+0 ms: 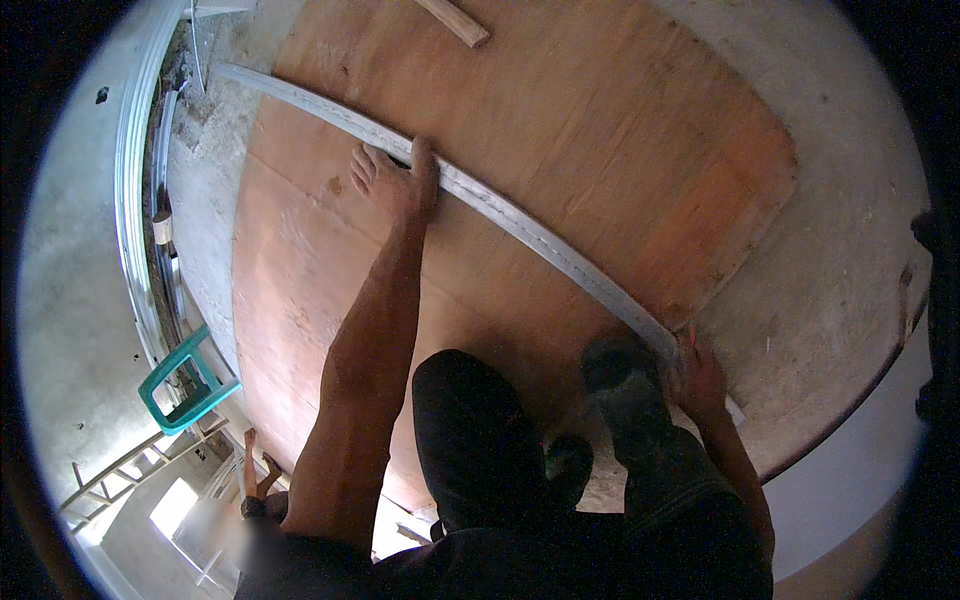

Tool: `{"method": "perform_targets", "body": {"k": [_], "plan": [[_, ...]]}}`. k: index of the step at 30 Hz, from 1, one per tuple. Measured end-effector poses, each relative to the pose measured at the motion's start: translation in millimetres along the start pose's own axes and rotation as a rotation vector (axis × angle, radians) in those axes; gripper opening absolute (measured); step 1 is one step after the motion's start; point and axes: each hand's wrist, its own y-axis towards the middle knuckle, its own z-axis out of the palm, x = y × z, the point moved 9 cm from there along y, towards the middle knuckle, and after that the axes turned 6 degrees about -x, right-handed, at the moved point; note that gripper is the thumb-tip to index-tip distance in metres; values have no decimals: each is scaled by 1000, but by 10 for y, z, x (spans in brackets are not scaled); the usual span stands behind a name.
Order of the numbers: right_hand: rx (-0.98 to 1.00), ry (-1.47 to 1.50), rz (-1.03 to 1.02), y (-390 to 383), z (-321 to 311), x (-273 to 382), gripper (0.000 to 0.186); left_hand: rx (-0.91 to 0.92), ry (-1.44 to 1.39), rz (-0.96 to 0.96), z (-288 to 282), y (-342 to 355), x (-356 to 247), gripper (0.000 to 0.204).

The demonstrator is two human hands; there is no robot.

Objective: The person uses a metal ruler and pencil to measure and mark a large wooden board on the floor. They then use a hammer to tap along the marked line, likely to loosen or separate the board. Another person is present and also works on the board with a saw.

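Observation:
A long pale metal straightedge [530,232] lies slantwise across a reddish-brown plywood sheet [560,120], from the far left to the near right. My left hand [400,188] rests on its middle stretch. The thumb lies over the bar, and the other fingers spread out over the wood on the near side. At the bar's near right end, by the sheet's edge, my right hand [703,378] is closed round a thin red marking tool [692,332], seemingly a pencil. Its tip sits close against the bar; the fingers are partly in shadow.
A wooden stick [458,22] lies at the top of the sheet. My dark-trousered knee [465,430] and shoe [620,365] are at the near edge. To the left are a teal plastic stool [190,385], long metal profiles [135,190] and a ladder [120,480]. Another person [262,500] is at lower left.

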Motion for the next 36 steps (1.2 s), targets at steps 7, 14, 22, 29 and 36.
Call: {"method": "perform_targets", "body": {"k": [7,14,22,29,36], "plan": [[21,6,49,116,-31,25,79,34,10,-46,54,36,-1,104],[23,75,92,141,-12,-4,76,50,48,-44,105,-11,40,103],[114,87,162,146,58,0,65,69,31,-59,-13,21,-40,103],[22,75,47,76,62,-21,62,45,23,-70,-130,37,-149,98],[15,57,20,12,74,-42,70,21,2,-57,-125,48,-155,97]]}}
